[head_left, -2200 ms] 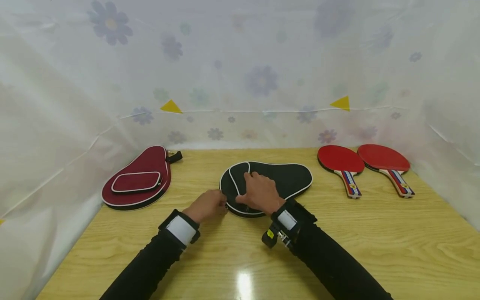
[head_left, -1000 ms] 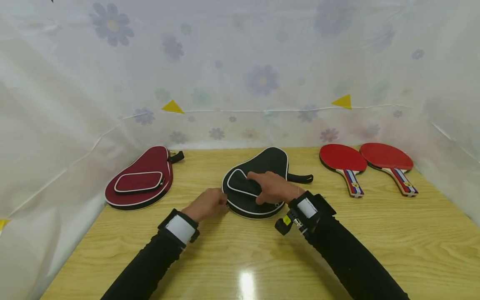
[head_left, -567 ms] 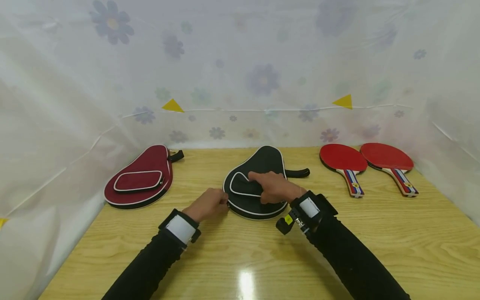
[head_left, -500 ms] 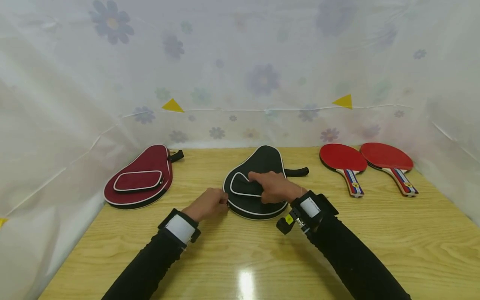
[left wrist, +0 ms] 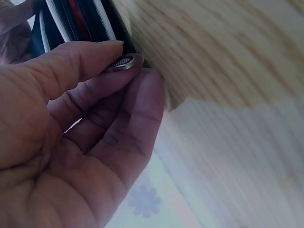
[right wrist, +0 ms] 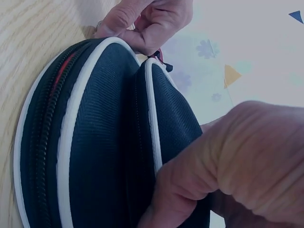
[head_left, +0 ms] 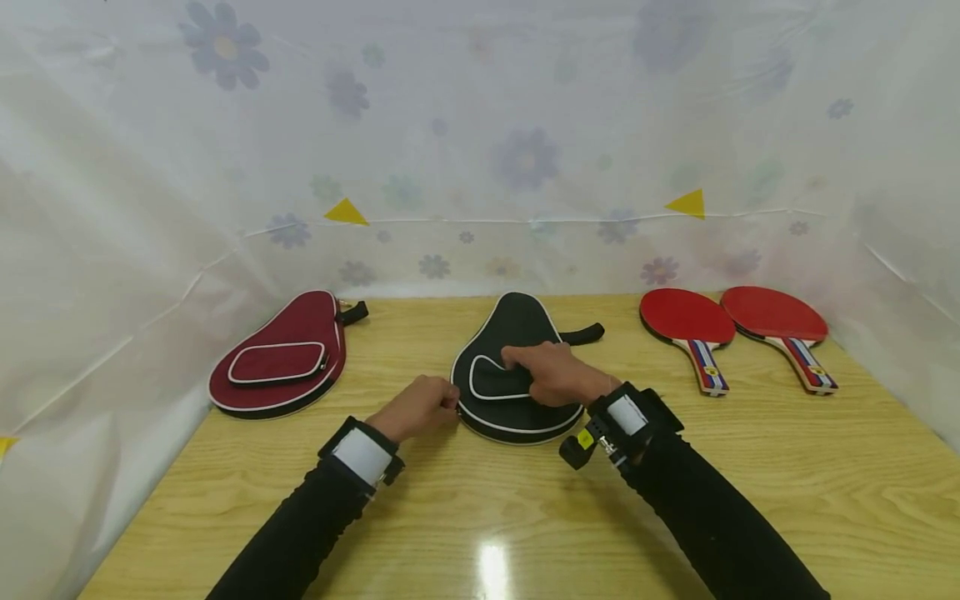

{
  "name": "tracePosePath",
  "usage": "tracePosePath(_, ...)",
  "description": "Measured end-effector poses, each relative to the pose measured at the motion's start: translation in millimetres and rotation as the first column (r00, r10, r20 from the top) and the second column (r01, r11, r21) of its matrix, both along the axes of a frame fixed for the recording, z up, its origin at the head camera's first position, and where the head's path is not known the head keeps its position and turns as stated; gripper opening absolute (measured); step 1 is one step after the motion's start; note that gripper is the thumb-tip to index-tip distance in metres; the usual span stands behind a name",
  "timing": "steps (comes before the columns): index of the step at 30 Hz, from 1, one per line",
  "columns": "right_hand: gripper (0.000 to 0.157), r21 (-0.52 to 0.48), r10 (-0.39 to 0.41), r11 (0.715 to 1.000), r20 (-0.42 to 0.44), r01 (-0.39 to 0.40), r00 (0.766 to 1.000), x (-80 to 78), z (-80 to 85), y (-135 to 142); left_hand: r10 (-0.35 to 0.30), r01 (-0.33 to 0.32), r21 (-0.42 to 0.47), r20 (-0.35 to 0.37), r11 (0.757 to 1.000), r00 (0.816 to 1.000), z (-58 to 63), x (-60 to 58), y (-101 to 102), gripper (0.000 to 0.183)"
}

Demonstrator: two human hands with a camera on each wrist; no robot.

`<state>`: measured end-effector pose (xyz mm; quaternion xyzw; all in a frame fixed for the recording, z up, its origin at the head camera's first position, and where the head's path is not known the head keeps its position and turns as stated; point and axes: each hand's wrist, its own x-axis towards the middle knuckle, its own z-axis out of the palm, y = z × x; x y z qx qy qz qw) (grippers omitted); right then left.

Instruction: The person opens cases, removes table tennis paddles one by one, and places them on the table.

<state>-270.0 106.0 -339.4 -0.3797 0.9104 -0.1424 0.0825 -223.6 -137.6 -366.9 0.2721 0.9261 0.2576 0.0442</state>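
Left hand (head_left: pixel 416 408) pinches the metal zipper pull (left wrist: pixel 122 62) at the left edge of the black case (head_left: pixel 517 321); right hand (head_left: pixel 558 373) grips the case's front pocket (head_left: pixel 491 382), fingers bent. Zipper gap shows a bit of red inside. Case lies flat mid-table, narrow end pointing away, strap (head_left: pixel 583 335) out to the right. Dark red case (head_left: pixel 288 325) well apart on the left, flat on the wood table (head_left: pixel 420 525). Far right, two paddles (head_left: pixel 686 315) side by side, red faces up, handles toward the person. Flowered sheet (head_left: pixel 450 125) behind.
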Motion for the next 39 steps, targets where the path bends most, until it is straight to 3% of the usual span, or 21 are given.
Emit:
tracePosePath(10, 0.039, -0.078, 0.064, 0.994, -0.102, -0.072, 0.993, -3.4, -7.4, 8.0, 0.005, -0.005, 0.004, 0.014, 1.000, 1.000, -0.2, -1.3, 0.1, 0.032)
tracePosePath(14, 0.042, -0.083, 0.056, 0.994, -0.121, -0.066, 0.991, -4.1, -10.9, 9.8, -0.014, 0.015, -0.011, 0.012, 1.000, 1.000, 0.1, -2.1, 2.7, 0.030)
tracePosePath(19, 0.038, -0.053, -0.023, 0.998, -0.113, 0.017, 0.993, 8.7, -10.1, 7.2, -0.053, 0.053, -0.028, 0.006, 0.998, 0.999, -0.7, -0.8, 6.2, 0.029)
tracePosePath(24, 0.036, -0.183, -0.159, 0.973, -0.079, 0.143, 0.984, 32.6, -4.8, -7.2, -0.084, 0.084, -0.042, -0.012, 0.996, 0.996, -0.1, 2.7, 7.0, 0.028)
tracePosePath(28, 0.058, -0.194, -0.306, 0.937, -0.059, 0.289, 0.950, 48.0, -1.9, -29.8, -0.067, 0.066, -0.060, -0.016, 0.996, 0.998, 0.3, 3.4, 7.4, 0.026)
tracePosePath(32, 0.076, -0.122, -0.389, 0.920, -0.148, 0.373, 0.909, 53.5, -8.2, -47.2, -0.081, 0.079, -0.070, -0.022, 0.994, 0.997, 0.7, 3.1, 6.6, 0.025)
tracePosePath(35, 0.069, -0.112, -0.420, 0.907, -0.193, 0.405, 0.887, 53.1, -12.3, -53.1, -0.097, 0.096, -0.062, -0.017, 0.993, 0.995, 0.4, 3.1, 5.7, 0.025)
tracePosePath(39, 0.054, -0.112, -0.419, 0.908, -0.187, 0.405, 0.888, 50.7, -14.0, -54.8, -0.097, 0.096, -0.051, -0.016, 0.994, 0.995, -0.4, 2.3, 3.3, 0.028)
